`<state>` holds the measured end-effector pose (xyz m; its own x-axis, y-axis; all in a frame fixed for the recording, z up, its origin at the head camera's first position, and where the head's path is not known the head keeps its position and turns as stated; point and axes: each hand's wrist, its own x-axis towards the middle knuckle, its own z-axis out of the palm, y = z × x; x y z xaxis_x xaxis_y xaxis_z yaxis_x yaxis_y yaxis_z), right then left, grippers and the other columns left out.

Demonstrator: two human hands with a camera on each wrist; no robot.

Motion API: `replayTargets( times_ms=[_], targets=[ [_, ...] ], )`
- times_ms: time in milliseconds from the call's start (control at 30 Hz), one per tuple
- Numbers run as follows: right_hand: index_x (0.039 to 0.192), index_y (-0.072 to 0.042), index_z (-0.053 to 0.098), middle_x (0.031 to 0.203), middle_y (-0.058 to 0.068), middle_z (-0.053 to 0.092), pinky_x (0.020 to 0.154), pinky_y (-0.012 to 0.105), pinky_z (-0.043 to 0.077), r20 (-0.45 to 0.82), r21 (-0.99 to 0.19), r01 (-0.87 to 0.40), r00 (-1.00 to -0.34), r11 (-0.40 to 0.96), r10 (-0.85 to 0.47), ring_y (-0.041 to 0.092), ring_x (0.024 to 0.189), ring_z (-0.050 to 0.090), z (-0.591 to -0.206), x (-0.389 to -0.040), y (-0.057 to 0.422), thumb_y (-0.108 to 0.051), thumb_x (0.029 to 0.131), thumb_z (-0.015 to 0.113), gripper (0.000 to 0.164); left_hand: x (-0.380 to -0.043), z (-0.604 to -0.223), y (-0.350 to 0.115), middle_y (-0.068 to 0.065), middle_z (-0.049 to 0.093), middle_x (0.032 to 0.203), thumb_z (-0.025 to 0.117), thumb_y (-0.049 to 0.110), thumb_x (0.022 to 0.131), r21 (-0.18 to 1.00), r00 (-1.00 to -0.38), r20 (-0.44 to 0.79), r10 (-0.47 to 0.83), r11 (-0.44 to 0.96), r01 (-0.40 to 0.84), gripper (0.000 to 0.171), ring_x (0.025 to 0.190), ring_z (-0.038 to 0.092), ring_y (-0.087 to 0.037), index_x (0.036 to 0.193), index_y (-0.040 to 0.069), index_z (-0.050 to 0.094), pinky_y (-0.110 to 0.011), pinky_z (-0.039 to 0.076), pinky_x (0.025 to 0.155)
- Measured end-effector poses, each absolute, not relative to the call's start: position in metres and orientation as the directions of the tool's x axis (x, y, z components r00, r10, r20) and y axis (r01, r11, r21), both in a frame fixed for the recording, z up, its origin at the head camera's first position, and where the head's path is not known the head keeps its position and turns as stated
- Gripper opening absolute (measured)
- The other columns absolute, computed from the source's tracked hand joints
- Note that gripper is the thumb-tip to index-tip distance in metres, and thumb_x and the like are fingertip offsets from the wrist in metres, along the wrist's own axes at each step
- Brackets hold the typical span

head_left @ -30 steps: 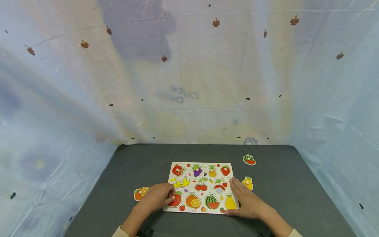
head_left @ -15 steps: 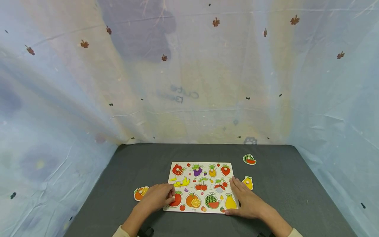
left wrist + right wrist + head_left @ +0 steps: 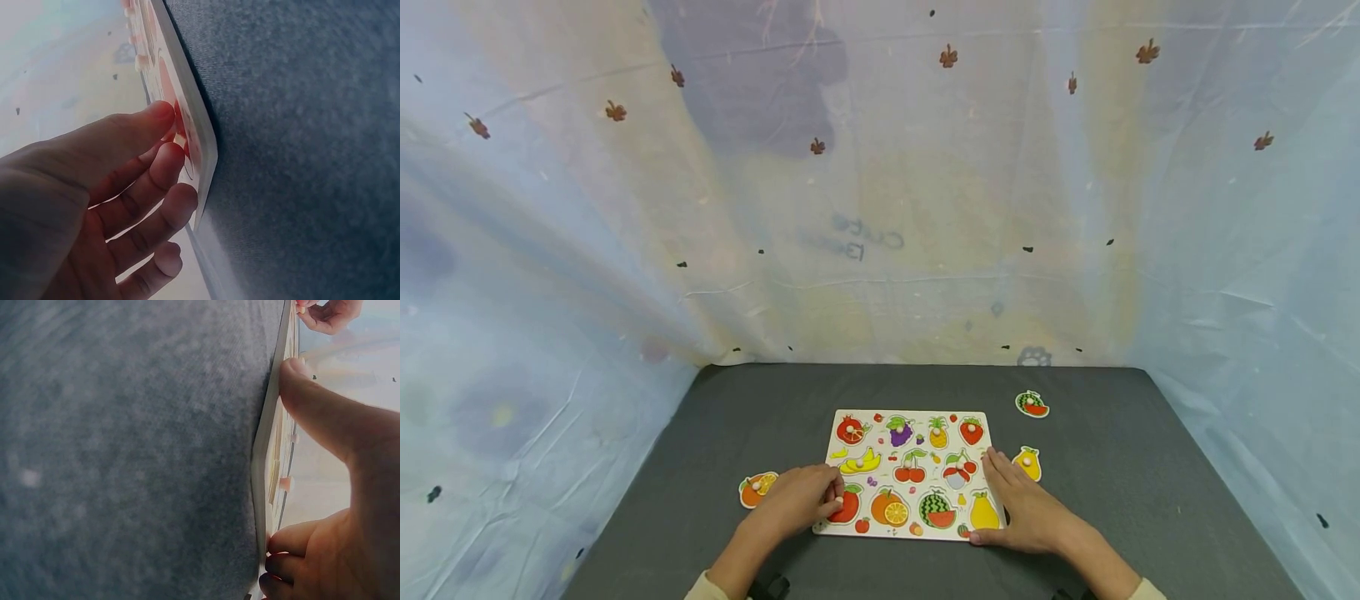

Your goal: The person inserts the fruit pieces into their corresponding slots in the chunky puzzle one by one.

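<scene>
A white fruit knob puzzle board (image 3: 875, 527) lies on the dark table. At its lower left corner my left hand (image 3: 801, 497) pinches the small knob of the red apple puzzle piece (image 3: 848, 506), which lies at its apple spot; whether it is fully seated I cannot tell. The left wrist view shows the thumb and forefinger of the left hand (image 3: 134, 169) meeting at that knob. My right hand (image 3: 1028, 508) rests along the board's right edge with fingers extended, its thumb at the lower edge. In the right wrist view, the thumb (image 3: 312, 400) touches the board's rim (image 3: 259, 462).
Left of the board lies an orange piece (image 3: 756, 490), partly beside the left hand. A pear piece (image 3: 1028, 463) and a watermelon piece (image 3: 1032, 405) lie to the right. Behind the dark table (image 3: 760, 417) hangs a patterned curtain (image 3: 895, 183).
</scene>
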<state>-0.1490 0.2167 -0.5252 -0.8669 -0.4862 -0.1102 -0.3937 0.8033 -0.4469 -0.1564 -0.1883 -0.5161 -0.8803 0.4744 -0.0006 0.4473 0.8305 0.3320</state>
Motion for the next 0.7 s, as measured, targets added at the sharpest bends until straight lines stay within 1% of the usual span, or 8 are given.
replayTargets(
  times_ms=[200,333,433,700],
  targets=[
    [0.169,0.002,0.024,0.177,0.02,0.02,0.129,0.062,0.022,-0.122,-0.452,-0.377,-0.872,0.808,-0.474,0.042,0.163,0.022,-0.527,-0.149,0.217,-0.073,0.08,0.082,0.13,-0.156,-0.519,-0.19,0.016,0.051,0.075,0.086,0.027,0.093,0.359,-0.885,0.001,0.466,0.825,0.435,0.024,0.063,0.044,-0.001,0.09,0.025,0.063,-0.024,0.039,0.058],
    [0.169,0.002,0.024,0.177,0.02,0.02,0.129,0.062,0.022,-0.123,-0.453,-0.375,-0.872,0.809,-0.474,0.041,0.163,0.022,-0.527,-0.149,0.217,-0.073,0.08,0.082,0.129,-0.155,-0.521,-0.195,0.018,0.051,0.074,0.086,0.032,0.094,0.382,-0.896,0.001,0.443,0.828,0.41,0.024,0.061,0.044,-0.001,0.09,0.026,0.063,-0.024,0.039,0.057],
    [0.169,0.002,0.025,0.177,0.02,0.02,0.129,0.062,0.022,-0.118,-0.453,-0.381,-0.871,0.806,-0.477,0.041,0.163,0.022,-0.528,-0.149,0.217,-0.073,0.08,0.082,0.129,-0.154,-0.52,-0.2,0.018,0.051,0.075,0.085,0.036,0.094,0.376,-0.906,0.011,0.422,0.838,0.395,0.025,0.062,0.044,-0.001,0.091,0.027,0.063,-0.024,0.039,0.058],
    [0.168,0.004,0.024,0.177,0.022,0.021,0.128,0.063,0.024,-0.098,-0.452,-0.402,-0.865,0.797,-0.492,0.042,0.162,0.023,-0.528,-0.149,0.218,-0.072,0.081,0.082,0.129,-0.152,-0.515,-0.216,0.02,0.051,0.081,0.085,0.032,0.094,0.338,-0.928,0.079,0.364,0.866,0.369,0.021,0.065,0.044,0.001,0.093,0.03,0.064,-0.024,0.04,0.058]
  ],
)
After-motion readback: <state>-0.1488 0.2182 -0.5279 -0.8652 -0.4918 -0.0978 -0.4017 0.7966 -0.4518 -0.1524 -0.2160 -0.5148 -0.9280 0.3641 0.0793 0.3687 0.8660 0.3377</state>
